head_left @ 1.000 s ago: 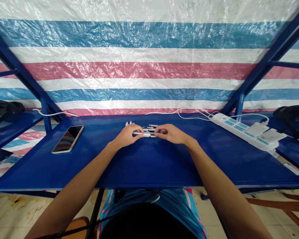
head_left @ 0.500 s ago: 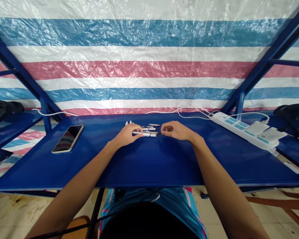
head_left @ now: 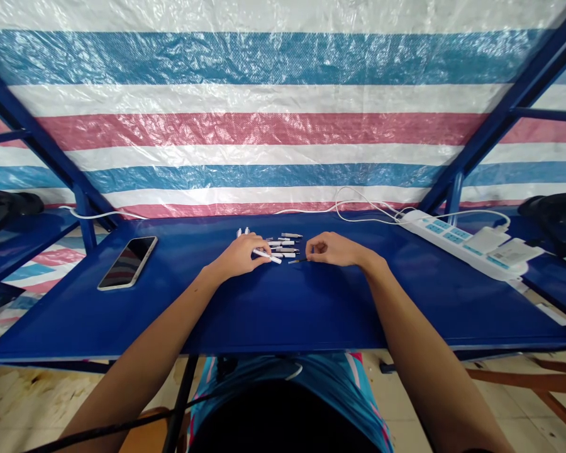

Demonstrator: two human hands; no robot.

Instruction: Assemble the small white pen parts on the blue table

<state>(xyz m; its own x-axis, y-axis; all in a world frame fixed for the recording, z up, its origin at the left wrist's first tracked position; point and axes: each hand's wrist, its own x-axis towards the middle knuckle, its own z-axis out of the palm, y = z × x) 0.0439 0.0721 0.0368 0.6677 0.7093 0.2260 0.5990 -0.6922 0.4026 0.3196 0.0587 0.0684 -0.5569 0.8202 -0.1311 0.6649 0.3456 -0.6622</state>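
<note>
Near the middle of the blue table, my left hand (head_left: 242,255) pinches a white pen barrel (head_left: 268,257) that slants down to the right. Across from it, my right hand (head_left: 330,248) holds a thin dark pen refill (head_left: 298,260) between closed fingers, its tip pointing left toward the barrel with a gap between them. Several white and grey pen parts (head_left: 287,243) lie between and just behind the hands. Small white pieces (head_left: 246,231) show behind my left hand, partly hidden by it.
A phone (head_left: 128,263) lies on the left of the blue table (head_left: 283,314). A white power strip (head_left: 457,242) with plugged-in adapters and a loose white cable (head_left: 358,220) is on the right. A striped plastic sheet (head_left: 283,132) hangs behind, between blue metal bars.
The white barrel in my left hand has tilted, its right end now lower and nearer me. The dark refill in my right hand has come clear of the pen parts and shows fully.
</note>
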